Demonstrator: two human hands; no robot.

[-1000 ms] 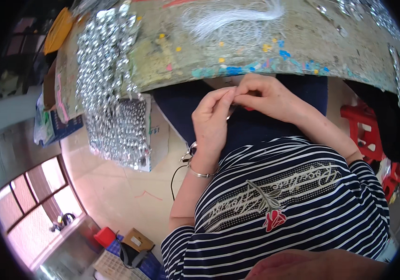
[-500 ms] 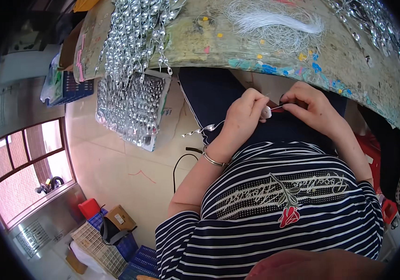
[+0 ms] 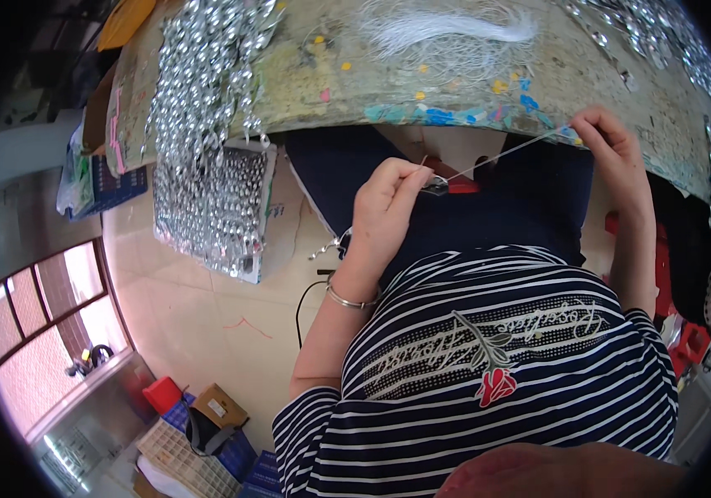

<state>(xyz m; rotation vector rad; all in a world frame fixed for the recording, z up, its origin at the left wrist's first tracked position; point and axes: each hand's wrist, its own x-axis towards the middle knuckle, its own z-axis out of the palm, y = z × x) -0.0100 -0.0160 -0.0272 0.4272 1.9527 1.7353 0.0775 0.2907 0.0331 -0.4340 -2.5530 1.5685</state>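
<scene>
Over my lap, my left hand [image 3: 386, 201] is closed in a pinch on a shiny silver bead [image 3: 436, 186]; its exact shape is partly covered by the fingertips. A thin white thread [image 3: 509, 153] runs taut from the bead up to my right hand [image 3: 618, 151], whose thumb and forefinger pinch its far end by the table's front edge. A short thread end pokes up beside my left thumb. Below my left wrist dangles a short tail of silver beads [image 3: 327, 246].
On the worn, paint-flecked table [image 3: 305, 95] lies a bundle of loose white thread [image 3: 455, 29]. Silver bead strands [image 3: 206, 75] drape over its left edge, others [image 3: 662, 37] lie at the right. A bead-covered board [image 3: 214, 212] stands below. Crates and a cardboard box [image 3: 221, 405] sit lower left.
My right hand has moved up and to the right, drawing the thread out long and straight. My left hand has shifted a little left, still pinching the bead.
</scene>
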